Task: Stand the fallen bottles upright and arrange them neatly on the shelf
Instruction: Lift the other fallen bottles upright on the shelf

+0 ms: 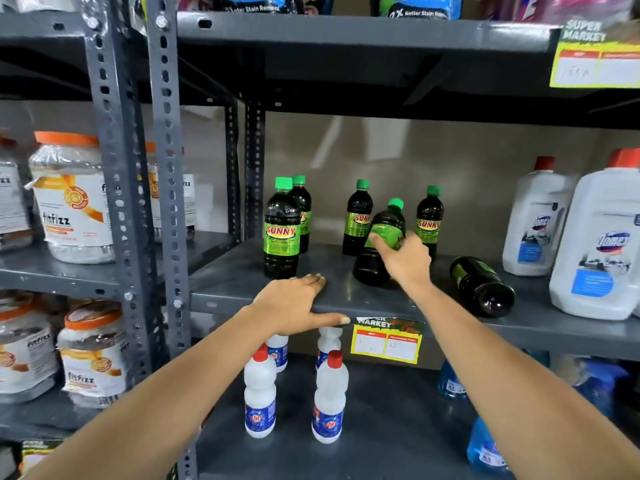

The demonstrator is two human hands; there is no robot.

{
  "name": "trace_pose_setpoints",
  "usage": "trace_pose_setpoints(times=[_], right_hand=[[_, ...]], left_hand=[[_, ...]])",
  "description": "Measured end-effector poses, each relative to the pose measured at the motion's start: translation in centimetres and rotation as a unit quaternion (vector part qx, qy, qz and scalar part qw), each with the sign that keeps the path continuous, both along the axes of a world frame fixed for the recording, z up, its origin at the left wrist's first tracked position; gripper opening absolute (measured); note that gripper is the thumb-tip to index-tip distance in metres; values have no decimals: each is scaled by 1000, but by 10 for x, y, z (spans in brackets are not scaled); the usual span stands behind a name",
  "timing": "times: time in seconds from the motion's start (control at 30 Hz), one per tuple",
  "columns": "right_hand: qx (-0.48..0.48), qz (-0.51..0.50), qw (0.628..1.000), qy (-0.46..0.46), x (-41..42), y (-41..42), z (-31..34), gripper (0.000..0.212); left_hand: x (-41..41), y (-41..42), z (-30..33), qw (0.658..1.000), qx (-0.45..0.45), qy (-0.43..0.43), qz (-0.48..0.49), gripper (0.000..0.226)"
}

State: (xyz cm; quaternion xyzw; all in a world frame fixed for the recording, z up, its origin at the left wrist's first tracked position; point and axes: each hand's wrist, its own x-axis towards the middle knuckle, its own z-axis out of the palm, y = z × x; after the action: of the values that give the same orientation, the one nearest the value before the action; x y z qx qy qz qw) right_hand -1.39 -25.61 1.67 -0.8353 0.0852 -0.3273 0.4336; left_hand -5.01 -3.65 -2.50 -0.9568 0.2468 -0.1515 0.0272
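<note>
Dark bottles with green caps and green "SUNNY" labels stand on the grey middle shelf (239, 275). Two stand at the left, one (282, 228) in front of the other (302, 209). Two more stand further back, one (358, 220) mid-shelf and one (429, 220) to its right. My right hand (403, 259) grips a tilted bottle (382, 244) around its label, its base near the shelf. Another bottle (481, 287) lies on its side to the right, base towards me. My left hand (299, 303) rests flat on the shelf's front edge, holding nothing.
Large white Domex jugs (595, 244) with red caps crowd the shelf's right end. Small white bottles with red caps (329, 400) stand on the shelf below, with blue bottles at the right. Orange-lidded jars (72, 199) fill the left rack. A perforated steel upright (166, 168) divides the racks.
</note>
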Motion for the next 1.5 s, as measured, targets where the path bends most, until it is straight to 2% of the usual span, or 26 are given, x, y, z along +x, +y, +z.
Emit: trace_pose_setpoints(times=[0.07,0.13,0.33,0.47,0.53,0.63,0.77,0.9,1.07,1.2,1.3,1.5], right_hand=[[-17,11,998,-66,-1,9,-8,63],[-54,24,994,-93,-3,13,-14,66],[-112,69,989,-67,-1,16,-20,57],[-46,153,987,-29,5,11,-19,45],[-40,155,986,-40,4,11,-19,52],[-57,148,986,-57,5,12,-20,73],[-14,193,981,-35,7,11,-20,74],[-29,179,982,-47,4,12,-20,86],[10,216,976,-19,8,11,-22,86],[-38,176,983,-27,6,11,-22,95],[-16,205,979,-14,7,11,-21,88],[-53,193,980,-20,5,14,-21,84]], left_hand=[[2,1,2,1000,-12,15,-3,109],[3,1,4,999,-15,31,-1,111],[1,2,4,999,-25,46,-4,114],[0,2,2,998,-39,48,-9,113],[0,1,3,998,-45,48,-13,112],[1,2,2,998,-42,45,-17,113],[2,3,2,998,-40,45,-15,122],[3,2,1,998,-41,43,-15,116],[2,2,1,998,-38,44,-14,113],[3,2,1,998,-36,41,-15,111],[4,2,1,999,-35,38,-15,112],[6,2,0,999,-36,26,-14,111]])
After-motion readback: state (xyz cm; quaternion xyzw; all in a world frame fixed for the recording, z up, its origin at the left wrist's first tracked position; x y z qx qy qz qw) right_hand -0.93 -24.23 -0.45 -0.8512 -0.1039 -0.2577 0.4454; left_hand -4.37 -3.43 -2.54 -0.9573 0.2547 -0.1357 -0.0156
